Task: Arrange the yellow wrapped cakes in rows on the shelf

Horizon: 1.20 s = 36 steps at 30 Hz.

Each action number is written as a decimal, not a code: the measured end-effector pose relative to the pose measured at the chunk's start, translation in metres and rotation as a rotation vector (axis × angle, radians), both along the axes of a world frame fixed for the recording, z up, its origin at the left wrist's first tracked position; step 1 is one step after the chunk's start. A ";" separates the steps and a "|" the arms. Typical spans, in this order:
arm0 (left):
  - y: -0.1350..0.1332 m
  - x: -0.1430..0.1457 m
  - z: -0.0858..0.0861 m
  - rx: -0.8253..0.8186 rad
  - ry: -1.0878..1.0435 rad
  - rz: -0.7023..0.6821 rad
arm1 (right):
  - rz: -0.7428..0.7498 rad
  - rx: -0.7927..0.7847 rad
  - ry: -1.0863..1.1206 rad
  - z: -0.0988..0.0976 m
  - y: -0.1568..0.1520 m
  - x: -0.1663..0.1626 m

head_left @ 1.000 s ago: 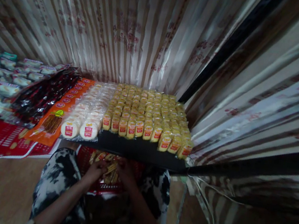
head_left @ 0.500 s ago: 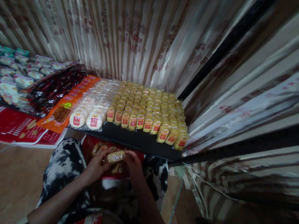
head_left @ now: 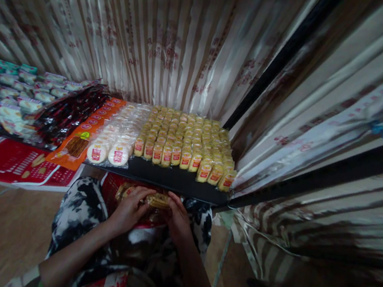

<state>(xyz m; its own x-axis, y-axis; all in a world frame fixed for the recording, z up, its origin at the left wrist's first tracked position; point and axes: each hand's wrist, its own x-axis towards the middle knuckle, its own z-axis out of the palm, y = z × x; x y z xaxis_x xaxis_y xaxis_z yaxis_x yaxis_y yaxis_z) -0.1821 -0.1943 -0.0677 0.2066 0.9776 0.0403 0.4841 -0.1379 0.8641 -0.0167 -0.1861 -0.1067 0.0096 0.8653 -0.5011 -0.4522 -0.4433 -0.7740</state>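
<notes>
In front of my lap, my left hand (head_left: 131,209) curls its fingers on the left end of a yellow, clear-wrapped snack cake (head_left: 158,200). My right hand (head_left: 178,220) grips the right end, its thumb largely out of sight. Beneath both hands is a red package (head_left: 110,188) holding more wrapped yellow cakes (head_left: 122,191), partly covered by my fingers. Just beyond, rows of the same wrapped cakes with red labels (head_left: 185,157) stand on a black shelf (head_left: 178,181).
Left of the cakes lie round white packs (head_left: 118,155), an orange bag (head_left: 74,143), dark red packets (head_left: 67,118) and white-and-teal packets (head_left: 11,98). A striped plastic curtain (head_left: 179,38) hangs behind. Black poles (head_left: 331,186) run at the right.
Both hands, with the snack cake, have moved slightly forward and lower over the red package; the cake now lies level and further right. The view has shifted a little.
</notes>
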 end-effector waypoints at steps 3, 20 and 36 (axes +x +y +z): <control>0.008 0.003 0.000 -0.020 0.007 0.021 | 0.012 -0.013 -0.007 0.002 -0.003 0.004; 0.030 0.032 -0.001 -0.634 -0.633 0.335 | 0.045 0.022 -0.025 0.015 -0.011 0.019; 0.042 0.046 0.004 -0.176 -0.051 -0.185 | 0.181 0.355 -0.397 0.027 0.009 0.047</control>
<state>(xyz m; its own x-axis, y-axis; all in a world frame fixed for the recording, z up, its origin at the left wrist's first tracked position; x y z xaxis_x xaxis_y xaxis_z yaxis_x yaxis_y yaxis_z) -0.1358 -0.1518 -0.0633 0.3846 0.9162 -0.1122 0.4201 -0.0655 0.9051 0.0302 -0.1774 -0.0795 -0.0263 0.9856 -0.1670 -0.0371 -0.1679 -0.9851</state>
